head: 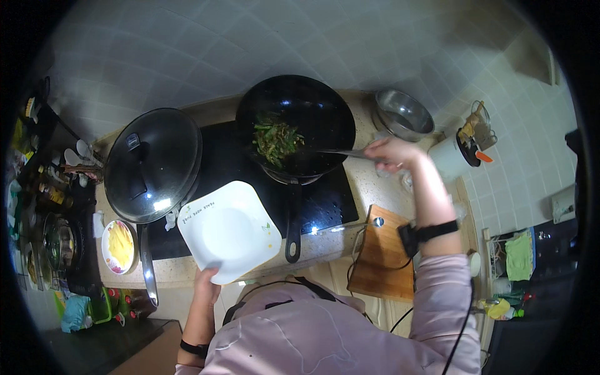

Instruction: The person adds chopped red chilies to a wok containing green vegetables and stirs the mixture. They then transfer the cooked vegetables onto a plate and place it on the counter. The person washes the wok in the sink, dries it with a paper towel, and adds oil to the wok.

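Note:
My left hand [207, 283] grips the near corner of a white square dish [227, 234], thumb over its rim. The dish holds no food and bears printed writing and small leaf motifs. In my right hand [393, 153] is the handle of a metal spatula [340, 152], which reaches over the right side of a black wok [323, 112]. Cooked green vegetables [276, 139] lie heaped in the wok's left half; the spatula's far end is hard to make out against the dark pan. The wok's long handle [294, 220] points toward me.
A lidded pan [154, 164] stands on the black cooktop [220, 140], its handle jutting past the counter edge. Left of it is a floral bowl [129, 268] with yellow food. A steel bowl [405, 112] sits back right, a wooden cutting board [382, 262] front right. Cables hang near my right arm.

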The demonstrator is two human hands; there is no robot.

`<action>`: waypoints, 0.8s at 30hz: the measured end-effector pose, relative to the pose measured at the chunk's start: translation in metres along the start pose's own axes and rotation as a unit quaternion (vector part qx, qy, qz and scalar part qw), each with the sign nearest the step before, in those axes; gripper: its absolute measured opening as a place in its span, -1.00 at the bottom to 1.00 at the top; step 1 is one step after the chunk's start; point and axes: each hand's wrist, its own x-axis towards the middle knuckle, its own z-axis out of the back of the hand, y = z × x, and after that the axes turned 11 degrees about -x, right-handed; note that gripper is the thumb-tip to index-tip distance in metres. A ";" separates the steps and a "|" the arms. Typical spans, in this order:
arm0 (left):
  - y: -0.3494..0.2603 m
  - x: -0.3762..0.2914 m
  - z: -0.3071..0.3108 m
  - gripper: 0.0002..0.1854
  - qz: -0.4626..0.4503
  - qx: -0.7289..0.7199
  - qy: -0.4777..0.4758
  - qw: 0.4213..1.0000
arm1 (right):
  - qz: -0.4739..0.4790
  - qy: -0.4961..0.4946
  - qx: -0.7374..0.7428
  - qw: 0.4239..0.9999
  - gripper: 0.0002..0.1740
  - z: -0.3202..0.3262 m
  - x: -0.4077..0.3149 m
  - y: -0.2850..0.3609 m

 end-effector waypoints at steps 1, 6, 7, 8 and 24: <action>0.000 -0.001 -0.001 -0.41 -0.001 0.002 0.007 1.000 | 0.026 0.028 0.117 0.992 -0.68 -0.024 0.015 -0.005; -0.010 -0.006 -0.013 -0.28 0.001 0.019 0.007 1.000 | 0.159 -0.064 0.215 0.961 -0.67 -0.086 0.052 -0.022; -0.014 -0.006 -0.018 -0.29 0.005 0.022 0.006 1.000 | 0.177 -0.076 0.203 0.960 -0.66 -0.085 0.051 -0.024; -0.017 -0.005 -0.023 -0.29 0.008 0.027 0.003 1.000 | 0.207 -0.089 0.195 0.955 -0.66 -0.080 0.048 -0.026; -0.038 0.069 -0.154 -0.39 -0.043 0.092 0.060 0.993 | 0.167 -0.126 0.257 0.943 -0.67 -0.064 -0.010 -0.063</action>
